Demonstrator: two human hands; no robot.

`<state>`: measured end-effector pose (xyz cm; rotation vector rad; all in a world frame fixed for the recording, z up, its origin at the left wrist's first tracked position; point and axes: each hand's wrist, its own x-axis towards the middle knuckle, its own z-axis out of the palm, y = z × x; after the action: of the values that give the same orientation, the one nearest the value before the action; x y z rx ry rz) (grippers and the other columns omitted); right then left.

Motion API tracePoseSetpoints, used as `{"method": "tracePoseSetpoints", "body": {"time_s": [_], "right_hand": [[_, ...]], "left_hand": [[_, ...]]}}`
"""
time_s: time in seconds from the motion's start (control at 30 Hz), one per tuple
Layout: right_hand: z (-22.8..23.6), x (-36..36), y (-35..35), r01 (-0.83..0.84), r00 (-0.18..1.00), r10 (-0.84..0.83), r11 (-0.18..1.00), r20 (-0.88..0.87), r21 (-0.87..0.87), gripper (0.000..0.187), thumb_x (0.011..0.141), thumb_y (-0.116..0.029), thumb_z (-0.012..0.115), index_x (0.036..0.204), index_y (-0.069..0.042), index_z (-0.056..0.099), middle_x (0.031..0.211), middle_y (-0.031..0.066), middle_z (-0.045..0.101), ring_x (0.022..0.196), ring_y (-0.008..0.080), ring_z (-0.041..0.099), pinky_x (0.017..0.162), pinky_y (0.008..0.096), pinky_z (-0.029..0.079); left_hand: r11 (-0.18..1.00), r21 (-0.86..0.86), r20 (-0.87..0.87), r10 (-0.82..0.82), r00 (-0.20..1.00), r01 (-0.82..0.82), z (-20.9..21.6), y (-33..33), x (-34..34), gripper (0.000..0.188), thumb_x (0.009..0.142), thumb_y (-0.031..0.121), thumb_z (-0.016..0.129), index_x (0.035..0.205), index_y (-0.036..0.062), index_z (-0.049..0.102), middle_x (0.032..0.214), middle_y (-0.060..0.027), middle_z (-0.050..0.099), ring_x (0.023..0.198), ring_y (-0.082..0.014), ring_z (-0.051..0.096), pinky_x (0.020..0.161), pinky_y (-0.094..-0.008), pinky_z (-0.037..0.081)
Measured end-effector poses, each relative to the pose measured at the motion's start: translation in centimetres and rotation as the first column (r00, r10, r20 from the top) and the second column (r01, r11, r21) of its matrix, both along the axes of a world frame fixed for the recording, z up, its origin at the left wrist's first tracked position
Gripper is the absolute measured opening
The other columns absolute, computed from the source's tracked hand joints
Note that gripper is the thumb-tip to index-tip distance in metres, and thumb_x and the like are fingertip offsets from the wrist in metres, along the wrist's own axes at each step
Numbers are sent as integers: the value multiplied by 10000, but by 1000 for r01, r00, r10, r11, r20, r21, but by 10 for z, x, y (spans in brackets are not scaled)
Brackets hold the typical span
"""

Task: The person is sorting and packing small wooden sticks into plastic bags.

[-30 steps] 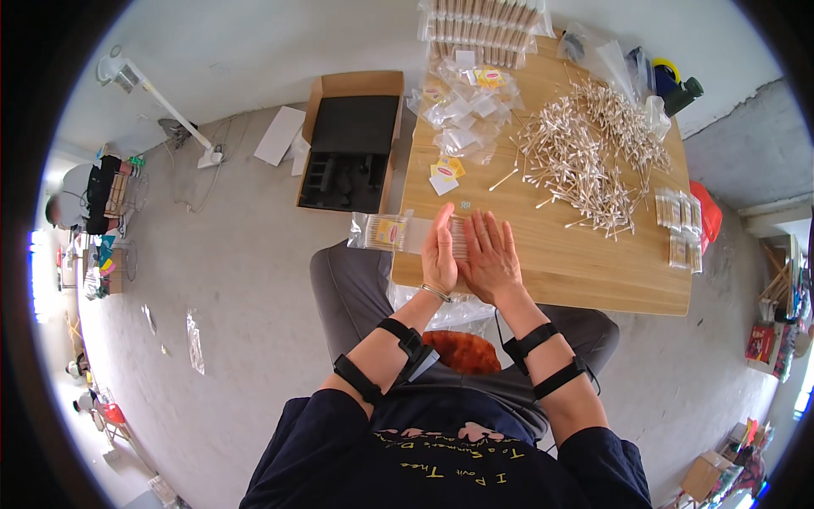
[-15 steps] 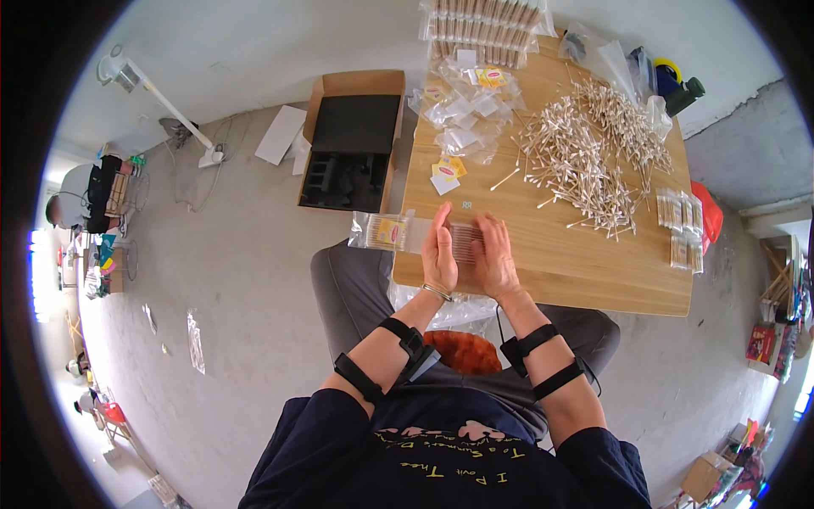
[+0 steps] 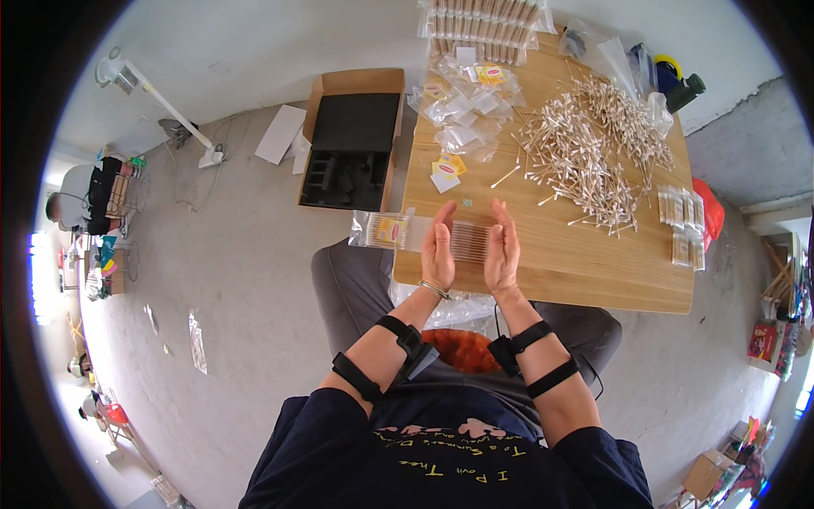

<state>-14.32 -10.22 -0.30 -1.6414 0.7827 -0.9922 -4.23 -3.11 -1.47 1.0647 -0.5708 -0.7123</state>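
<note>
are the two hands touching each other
No, the left hand and the right hand stand apart, with a row of cotton swabs between them.

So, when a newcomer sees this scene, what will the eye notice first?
Probably the loose swab pile, on the right of the table. Next, at its near side, the left hand and right hand, palms facing, with a swab row between them. The open box left of the table also stands out.

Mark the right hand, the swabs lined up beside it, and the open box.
Right hand point(image 3: 504, 256): head view, middle of the hand.
Lined-up swabs point(image 3: 469, 243): head view, middle of the row.
Open box point(image 3: 360, 83): head view, brown upper flap.
</note>
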Motion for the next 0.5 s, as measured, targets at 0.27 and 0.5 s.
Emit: {"method": "tracePoseSetpoints", "body": {"time_s": [0.27,0.5], "right_hand": [[10,-31,12,-322,725,13,890,-689,-322,730,997,-337,472,1515,90,185,1591,293,172,1499,414,141,1224,472,138],[8,-14,21,-413,595,-3,857,-804,-308,828,1000,-512,385,1522,89,159,1603,291,128,1509,403,101,1224,491,98]], "left_hand": [[1000,3,-33,-17,999,17,0,3,2,636,1070,453,340,1464,-44,379,1522,-178,394,1448,-276,326,1215,-395,207],[999,47,79,-17,997,14,-3,4,5,633,1074,449,322,1468,-43,376,1523,-181,394,1443,-278,332,1210,-390,221]]}}
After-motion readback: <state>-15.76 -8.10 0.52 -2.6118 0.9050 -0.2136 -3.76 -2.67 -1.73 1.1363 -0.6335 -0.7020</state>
